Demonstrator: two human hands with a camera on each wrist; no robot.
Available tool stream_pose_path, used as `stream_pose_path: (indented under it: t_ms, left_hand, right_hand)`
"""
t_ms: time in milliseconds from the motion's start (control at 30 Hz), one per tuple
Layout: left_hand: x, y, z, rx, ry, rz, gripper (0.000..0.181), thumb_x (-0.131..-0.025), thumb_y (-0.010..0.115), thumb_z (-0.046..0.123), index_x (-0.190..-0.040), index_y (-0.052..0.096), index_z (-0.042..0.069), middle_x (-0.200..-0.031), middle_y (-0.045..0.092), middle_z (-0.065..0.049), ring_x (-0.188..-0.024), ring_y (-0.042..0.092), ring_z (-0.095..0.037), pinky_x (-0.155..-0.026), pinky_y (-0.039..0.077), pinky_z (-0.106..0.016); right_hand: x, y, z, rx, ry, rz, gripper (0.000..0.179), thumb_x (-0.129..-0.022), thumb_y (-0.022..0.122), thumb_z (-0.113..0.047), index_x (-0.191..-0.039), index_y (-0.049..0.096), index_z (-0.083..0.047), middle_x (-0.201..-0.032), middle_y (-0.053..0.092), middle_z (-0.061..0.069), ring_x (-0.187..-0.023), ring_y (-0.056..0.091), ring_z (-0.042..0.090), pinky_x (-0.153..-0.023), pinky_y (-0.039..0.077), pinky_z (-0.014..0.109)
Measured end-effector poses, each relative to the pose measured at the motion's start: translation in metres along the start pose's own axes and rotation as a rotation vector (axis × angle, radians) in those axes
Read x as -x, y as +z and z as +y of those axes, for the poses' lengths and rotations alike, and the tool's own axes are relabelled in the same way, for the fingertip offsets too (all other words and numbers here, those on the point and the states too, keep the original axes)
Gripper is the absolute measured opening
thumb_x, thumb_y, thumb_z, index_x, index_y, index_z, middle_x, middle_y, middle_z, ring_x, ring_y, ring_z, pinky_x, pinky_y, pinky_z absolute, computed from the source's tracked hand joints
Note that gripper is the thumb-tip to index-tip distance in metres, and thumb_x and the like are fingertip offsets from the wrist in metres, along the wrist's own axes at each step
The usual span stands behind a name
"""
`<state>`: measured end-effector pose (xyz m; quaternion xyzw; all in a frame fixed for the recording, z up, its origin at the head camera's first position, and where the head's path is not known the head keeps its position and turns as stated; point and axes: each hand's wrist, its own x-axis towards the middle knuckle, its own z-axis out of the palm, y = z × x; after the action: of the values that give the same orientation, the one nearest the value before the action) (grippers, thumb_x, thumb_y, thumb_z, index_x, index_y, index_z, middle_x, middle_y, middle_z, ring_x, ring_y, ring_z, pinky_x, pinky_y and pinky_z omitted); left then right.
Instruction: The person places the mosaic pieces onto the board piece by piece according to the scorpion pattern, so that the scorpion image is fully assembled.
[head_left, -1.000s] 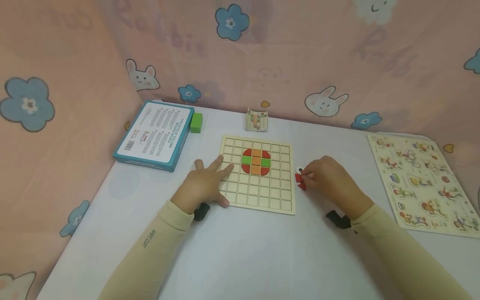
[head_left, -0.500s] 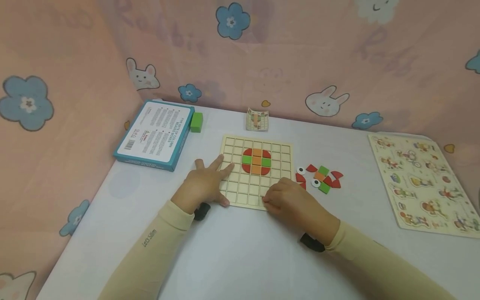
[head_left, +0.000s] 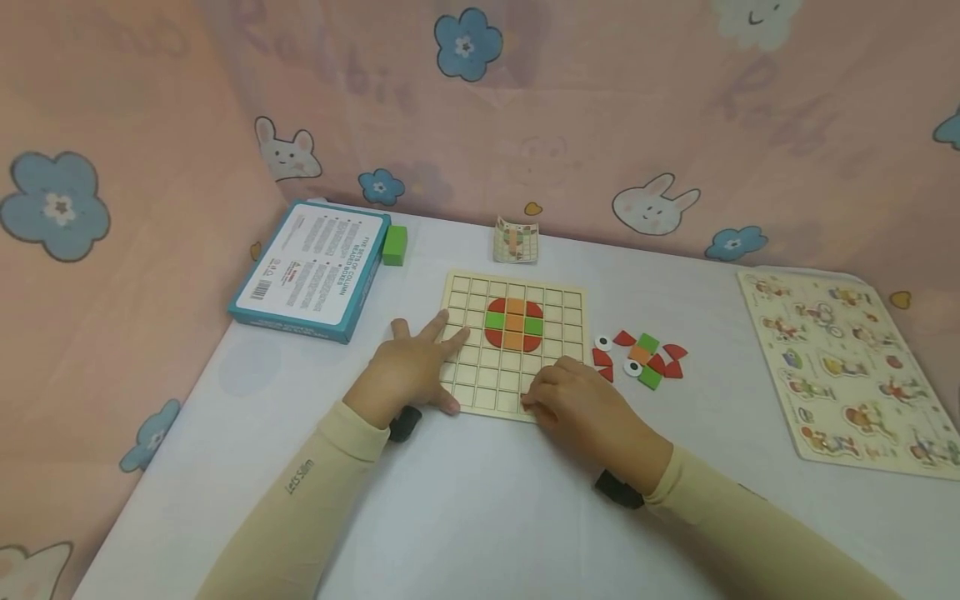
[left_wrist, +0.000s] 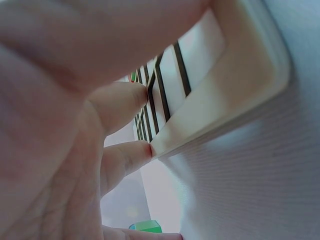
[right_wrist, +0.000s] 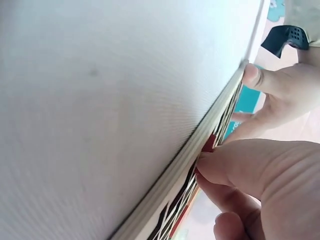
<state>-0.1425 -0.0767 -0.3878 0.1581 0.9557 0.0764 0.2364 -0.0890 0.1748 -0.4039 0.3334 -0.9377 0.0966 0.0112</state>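
A square wooden grid board lies on the white table, with red, orange and green tiles forming a rounded shape in its upper middle. My left hand is spread at the board's left side, fingertips on the frame and grid, thumb by the near left corner. At the near edge, my right hand pinches a small red tile between thumb and fingers, over the bottom row of squares. The right hand covers the board's near right corner in the head view.
Loose red, green and orange tiles and two white eye discs lie right of the board. Behind it stands a small pattern card. A blue-edged box and green block are back left; a picture puzzle board is far right.
My right hand has moved left from the loose tiles to the board's near edge, carrying a red tile, and shifts only slightly there. The left hand has stayed in place.
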Motion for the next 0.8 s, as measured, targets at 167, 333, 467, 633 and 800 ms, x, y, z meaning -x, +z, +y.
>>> stream_pose_path:
  t_ms: [167, 333, 467, 633, 800]
  left_hand:
    - [-0.001, 0.0, -0.001, 0.001, 0.001, 0.003, 0.118, -0.071, 0.095, 0.051, -0.168, 0.032, 0.031, -0.177, 0.014, -0.008, -0.128, 0.037, -0.049, -0.072, 0.053, -0.038]
    - [-0.001, 0.002, -0.001, 0.003, 0.001, 0.0, 0.118, -0.071, 0.096, 0.051, -0.168, 0.031, 0.032, -0.178, 0.012, -0.007, -0.13, 0.035, -0.049, -0.073, 0.053, -0.038]
    - [-0.001, 0.003, 0.0, -0.006, 0.009, -0.003, 0.118, -0.071, 0.095, 0.052, -0.169, 0.031, 0.032, -0.178, 0.012, -0.007, -0.132, 0.034, -0.051, -0.074, 0.054, -0.039]
    - [-0.001, 0.002, 0.0, -0.005, 0.004, -0.006, 0.118, -0.072, 0.095, 0.052, -0.169, 0.031, 0.032, -0.178, 0.011, -0.007, -0.133, 0.034, -0.051, -0.076, 0.054, -0.04]
    - [0.001, 0.002, -0.001, -0.003, 0.002, -0.001, 0.118, -0.072, 0.095, 0.052, -0.169, 0.031, 0.032, -0.178, 0.012, -0.007, -0.132, 0.034, -0.052, -0.076, 0.053, -0.04]
  right_hand:
    - [-0.001, 0.0, 0.002, -0.029, 0.027, 0.001, 0.02, -0.086, 0.09, -0.014, -0.105, 0.085, -0.015, -0.099, 0.075, -0.005, -0.098, 0.064, 0.019, -0.087, 0.055, 0.034]
    - [0.003, -0.015, 0.014, -0.086, 0.134, -0.033, 0.029, -0.088, 0.084, -0.011, -0.117, 0.081, -0.013, -0.113, 0.075, 0.0, -0.107, 0.064, 0.025, -0.091, 0.055, 0.04]
    - [0.012, -0.038, 0.036, -0.078, 0.255, -0.002, 0.029, -0.092, 0.081, -0.009, -0.121, 0.078, -0.008, -0.116, 0.074, 0.008, -0.107, 0.063, 0.031, -0.089, 0.055, 0.047]
    - [0.02, -0.052, 0.067, -0.03, 0.328, 0.001, 0.027, -0.092, 0.077, -0.004, -0.119, 0.079, -0.002, -0.112, 0.075, 0.014, -0.105, 0.063, 0.037, -0.091, 0.054, 0.052]
    - [0.024, -0.043, 0.082, -0.059, 0.381, -0.09, 0.021, -0.094, 0.074, -0.004, -0.113, 0.082, -0.003, -0.106, 0.075, 0.013, -0.1, 0.062, 0.035, -0.09, 0.053, 0.052]
